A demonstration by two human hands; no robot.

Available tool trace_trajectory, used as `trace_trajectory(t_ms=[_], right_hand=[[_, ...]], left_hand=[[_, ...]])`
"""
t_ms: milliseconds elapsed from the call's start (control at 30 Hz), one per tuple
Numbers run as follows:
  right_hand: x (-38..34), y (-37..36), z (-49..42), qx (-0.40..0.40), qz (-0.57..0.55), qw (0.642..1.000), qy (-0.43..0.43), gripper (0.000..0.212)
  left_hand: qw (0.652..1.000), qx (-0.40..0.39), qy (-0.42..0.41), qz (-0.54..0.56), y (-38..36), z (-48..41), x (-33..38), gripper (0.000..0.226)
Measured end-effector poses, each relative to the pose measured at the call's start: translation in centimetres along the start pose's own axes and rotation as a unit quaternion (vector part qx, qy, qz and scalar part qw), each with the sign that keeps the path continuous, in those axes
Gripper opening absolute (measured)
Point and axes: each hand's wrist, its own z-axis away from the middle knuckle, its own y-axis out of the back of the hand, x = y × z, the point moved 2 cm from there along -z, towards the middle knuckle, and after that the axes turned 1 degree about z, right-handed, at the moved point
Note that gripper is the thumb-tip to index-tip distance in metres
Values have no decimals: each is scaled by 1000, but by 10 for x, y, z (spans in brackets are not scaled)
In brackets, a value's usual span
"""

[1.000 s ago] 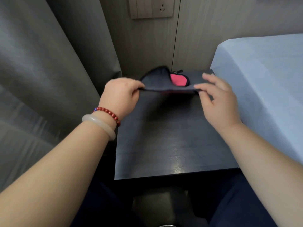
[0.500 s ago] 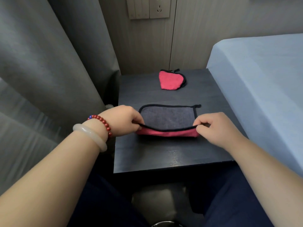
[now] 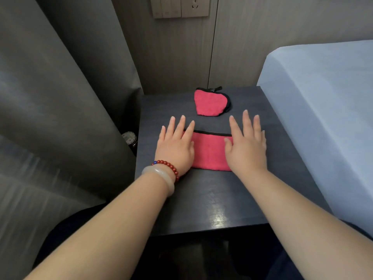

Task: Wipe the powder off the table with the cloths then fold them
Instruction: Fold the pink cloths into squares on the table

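- Resting the left hand (image 3: 174, 146) flat, palm down, with fingers (image 3: 178, 126) straight, a little spread, pointing away from the body.
- Resting the right hand (image 3: 247, 146) flat in the same way, palm down, thumb tucked in toward the middle.
- Holding both hands side by side with a gap between, not touching.
- Reaching in with both bare forearms, stretched forward, wrists straight.
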Motion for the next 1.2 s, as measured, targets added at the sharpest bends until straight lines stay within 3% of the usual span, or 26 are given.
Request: trace_trajectory(t_ms=[100,200,333,500,567,667,833,1000,1100,1200], right_hand=[[-10,-14,6,-60,49,996,54,59],[-4,-30,7,-153,67,986,19,63],[-1,-31,5,-185,68,980,10,65],[21,-14,17,-133,31,987,-80,66],[34,-6,25,-110,22,988,-106,66],[46,2,35,-101,24,989,-109,62],[60,9,38,-76,-1,994,-80,53],[62,8,36,-78,-54,995,-18,51],[64,17,33,-92,-125,988,26,69],[64,22,27,-132,-173,971,101,84]], left_hand=[[999,-41,-15,-13,-17,4,1,57],[996,-84,-1,-16,-30,4,-7,63],[995,-95,1,-23,-32,4,-10,66],[995,-90,33,-10,-16,13,10,66],[998,-49,-35,7,-10,20,35,68],[986,-66,-152,26,-17,29,75,72],[980,-118,-158,23,-40,25,99,65],[982,-86,-157,66,-39,21,96,37],[970,5,-139,197,-25,26,85,31],[953,73,-146,255,-6,36,71,39]])
